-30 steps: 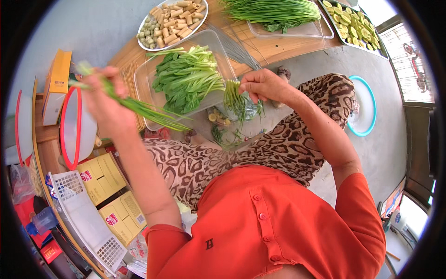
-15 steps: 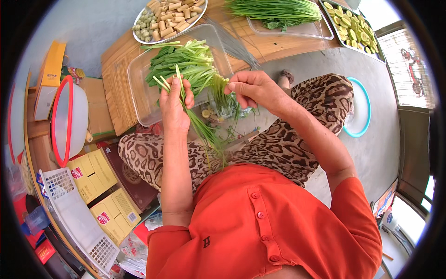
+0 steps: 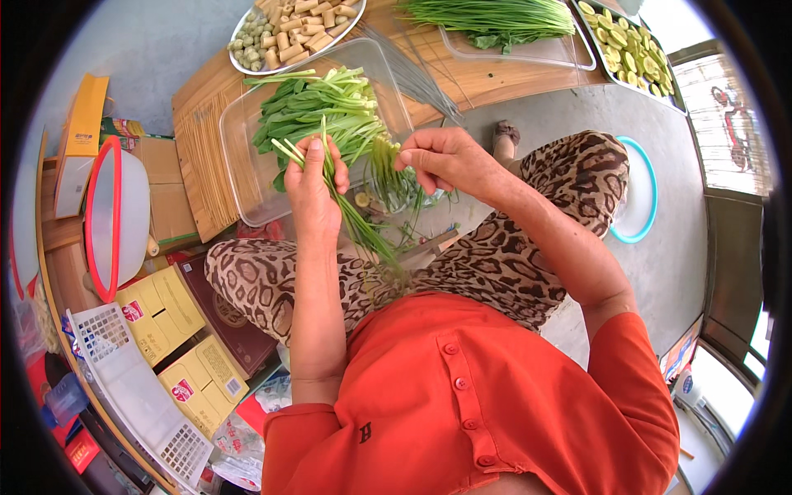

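While both hands sit side by side at upper centre of the frame, the left hand (image 3: 313,186) grips a small bundle of long green chive-like stalks (image 3: 351,216) and the right hand (image 3: 445,157) pinches a second, shorter green tuft (image 3: 386,169) just right of it.

Left fingers are curled shut round the bundle mid-length; its long axis runs from pale cut ends at upper left, above the fist, down to leafy tips at lower right over the leopard-print lap (image 3: 272,285). Right thumb and forefinger are pressed together on the tuft's top end, other fingers loosely bent; the tuft hangs straight down. Bundle and tuft are near each other, not touching as far as I can tell. The clear plastic tray of leafy greens (image 3: 239,157) lies directly behind both hands; the left hand is nearer to it.
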The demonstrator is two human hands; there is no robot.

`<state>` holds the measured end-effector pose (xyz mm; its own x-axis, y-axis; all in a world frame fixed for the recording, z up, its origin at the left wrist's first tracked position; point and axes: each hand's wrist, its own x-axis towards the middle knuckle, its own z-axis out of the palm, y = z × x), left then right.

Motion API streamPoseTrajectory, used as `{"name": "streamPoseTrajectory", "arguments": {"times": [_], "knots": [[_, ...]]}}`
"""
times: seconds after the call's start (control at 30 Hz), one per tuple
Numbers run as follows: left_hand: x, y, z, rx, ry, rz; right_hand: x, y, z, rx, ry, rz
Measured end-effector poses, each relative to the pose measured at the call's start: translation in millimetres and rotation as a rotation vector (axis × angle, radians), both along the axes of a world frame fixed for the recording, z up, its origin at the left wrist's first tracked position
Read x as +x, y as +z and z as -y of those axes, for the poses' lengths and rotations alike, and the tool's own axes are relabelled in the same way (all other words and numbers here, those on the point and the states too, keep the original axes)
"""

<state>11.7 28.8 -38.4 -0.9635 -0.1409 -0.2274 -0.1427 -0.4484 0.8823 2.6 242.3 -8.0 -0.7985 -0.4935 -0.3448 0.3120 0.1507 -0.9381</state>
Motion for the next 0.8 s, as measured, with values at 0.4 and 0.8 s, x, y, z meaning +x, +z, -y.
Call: {"name": "streamPoseTrajectory", "arguments": {"times": [0.4,0.8], "knots": [[3.3,5.0,-5.4,-0.051,0.054,-0.017,0.9,-0.4,3.5,0.032,0.049,-0.055],[4.5,2.7,-2.4,-0.026,0.024,0.005,3.0,2.3,2.2,0.029,0.046,-0.068]]}}
